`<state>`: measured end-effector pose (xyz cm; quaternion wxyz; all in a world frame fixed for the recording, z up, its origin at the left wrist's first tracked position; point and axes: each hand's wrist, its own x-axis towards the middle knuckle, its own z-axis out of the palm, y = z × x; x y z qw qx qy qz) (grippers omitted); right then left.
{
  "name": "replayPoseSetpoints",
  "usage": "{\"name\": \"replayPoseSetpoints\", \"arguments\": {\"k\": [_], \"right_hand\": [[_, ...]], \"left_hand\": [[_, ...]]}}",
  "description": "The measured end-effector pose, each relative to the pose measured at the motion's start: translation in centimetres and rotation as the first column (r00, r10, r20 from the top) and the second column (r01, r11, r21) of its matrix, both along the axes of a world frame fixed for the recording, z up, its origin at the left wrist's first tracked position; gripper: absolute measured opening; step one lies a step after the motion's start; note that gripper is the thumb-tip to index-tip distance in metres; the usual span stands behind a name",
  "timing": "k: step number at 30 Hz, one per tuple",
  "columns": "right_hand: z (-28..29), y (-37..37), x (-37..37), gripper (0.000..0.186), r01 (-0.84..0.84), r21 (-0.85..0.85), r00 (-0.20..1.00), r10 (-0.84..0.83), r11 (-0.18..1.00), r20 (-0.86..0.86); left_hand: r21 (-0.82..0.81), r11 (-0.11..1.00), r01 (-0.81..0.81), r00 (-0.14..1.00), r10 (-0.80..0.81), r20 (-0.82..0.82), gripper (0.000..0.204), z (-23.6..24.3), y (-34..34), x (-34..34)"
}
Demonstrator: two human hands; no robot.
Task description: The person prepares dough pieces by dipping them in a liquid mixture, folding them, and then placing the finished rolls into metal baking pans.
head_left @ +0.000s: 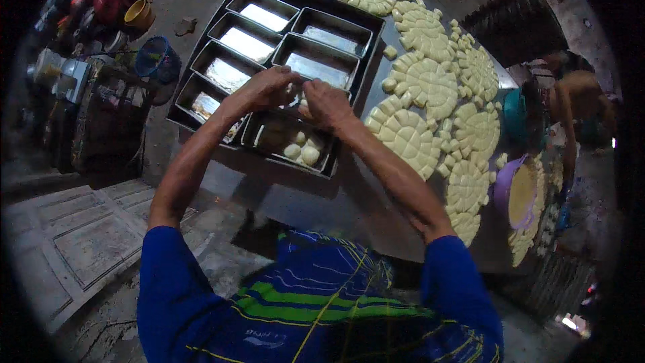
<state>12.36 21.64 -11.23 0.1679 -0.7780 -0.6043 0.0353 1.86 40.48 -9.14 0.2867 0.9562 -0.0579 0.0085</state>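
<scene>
Both hands meet over a large dark tray (376, 47) that holds several rectangular metal loaf tins (316, 67). My left hand (272, 87) is closed, its fingers curled inward. Close beside it, my right hand (326, 102) has its fingers curled too. Something pale shows between the hands, but what they grip is mostly hidden. Just below them, the nearest tin holds a few round dough balls (309, 154) at its right side. To my right, flat rounds of pale dough (424, 84), cut into many segments, cover much of the metal table.
Loose small dough pieces (390, 52) lie around the rounds. A purple basin (508, 191) stands at the right, near another person (581, 101). Off to the left are a yellow bucket (139, 13), a blue basket (153, 56) and a paneled board (87, 235) on the floor.
</scene>
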Motion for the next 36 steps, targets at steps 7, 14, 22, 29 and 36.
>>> {"name": "replayPoseSetpoints", "arguments": {"k": [7, 14, 22, 29, 36], "right_hand": [[-1.4, 1.8, -0.8, 0.039, 0.018, -0.031, 1.0, -0.019, 0.999, -0.011], [0.1, 0.9, 1.0, 0.046, -0.132, -0.022, 0.946, 0.119, 0.991, -0.302], [1.6, -2.6, 2.9, 0.04, -0.097, -0.054, 0.956, 0.077, 0.994, -0.284], [-0.7, -1.5, 1.7, 0.027, -0.17, -0.046, 0.961, 0.156, 0.984, -0.23], [-0.2, -1.6, 3.2, 0.023, -0.193, -0.05, 0.924, 0.164, 0.98, -0.347]], "left_hand": [[0.337, 0.941, 0.039, 0.985, -0.092, 0.143, 0.033, -4.8, 0.8, -0.7], [0.224, 0.973, 0.052, 0.992, -0.075, 0.096, 0.043, -4.0, 1.2, -0.8], [0.06, 0.994, 0.095, 0.992, -0.089, -0.087, 0.056, -1.5, 0.2, 0.6], [0.142, 0.987, 0.071, 0.994, -0.082, 0.07, 0.038, -5.5, -0.3, 0.0], [0.19, 0.98, 0.059, 0.998, -0.058, -0.007, 0.04, -4.1, -0.7, 0.1]]}}
